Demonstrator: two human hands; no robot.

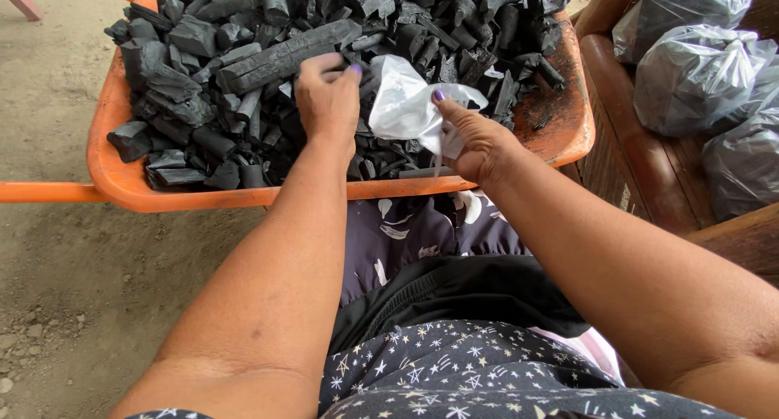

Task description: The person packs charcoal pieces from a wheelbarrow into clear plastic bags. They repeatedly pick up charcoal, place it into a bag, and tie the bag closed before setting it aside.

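Left hand (pixel 327 103) closes its fingers on a black charcoal stick (pixel 280 58) atop the heaped orange wheelbarrow (pixel 122 176); right hand (pixel 479 143) pinches a crumpled clear plastic bag (pixel 406 103) just beside it, over the coal.

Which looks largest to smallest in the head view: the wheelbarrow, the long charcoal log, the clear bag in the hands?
1. Wheelbarrow, by far.
2. Long charcoal log and clear bag: about alike; the bag is crumpled and nearer the camera, so no ranking.

Black charcoal (pixel 268 58), orange wheelbarrow (pixel 122 176), clear whitish plastic bag (pixel 402 103), dark star-patterned clothing (pixel 454 370), purple nails (pixel 439 95).
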